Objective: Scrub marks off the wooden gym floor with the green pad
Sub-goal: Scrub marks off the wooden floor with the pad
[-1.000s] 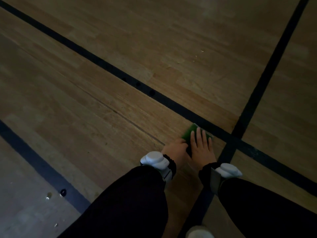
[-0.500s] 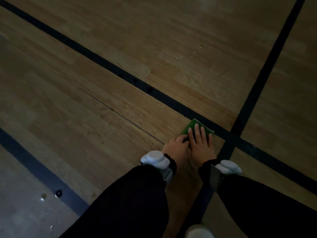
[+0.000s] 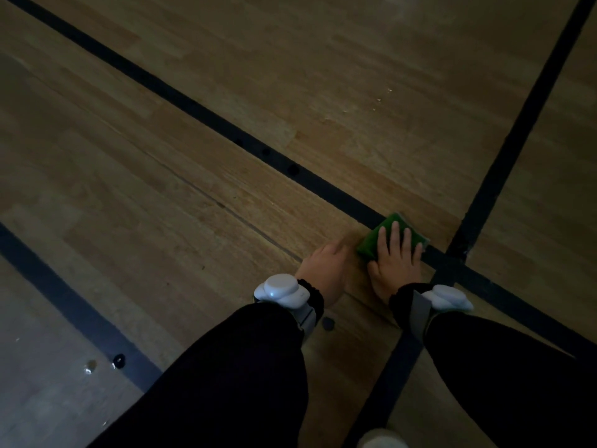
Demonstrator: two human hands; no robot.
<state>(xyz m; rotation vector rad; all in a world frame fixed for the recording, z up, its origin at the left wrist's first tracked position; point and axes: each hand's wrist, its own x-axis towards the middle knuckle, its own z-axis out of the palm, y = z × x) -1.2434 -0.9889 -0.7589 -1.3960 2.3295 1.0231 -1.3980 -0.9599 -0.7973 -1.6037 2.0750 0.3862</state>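
Nearest camera: dark sleeves, white wrist devices [image 3: 280, 289] on both wrists.
Left hand [image 3: 324, 268]: rests on the wooden floor [image 3: 161, 195] just beside the pad, not touching it; whether its fingers are curled or flat, cannot tell.
Right hand [image 3: 395, 258]: flat on the green pad [image 3: 379, 234], fingers [image 3: 394, 232] spread, pressing down, not clenched.
Pad position: flat on the floor, its far edge over the dark line [image 3: 226, 124], near the line crossing.
Handling (judged): light, soft, flexible; press from above with the palm, or pinch the long edges to lift.
Farther: pale specks [image 3: 378, 101] on the boards beyond the line.
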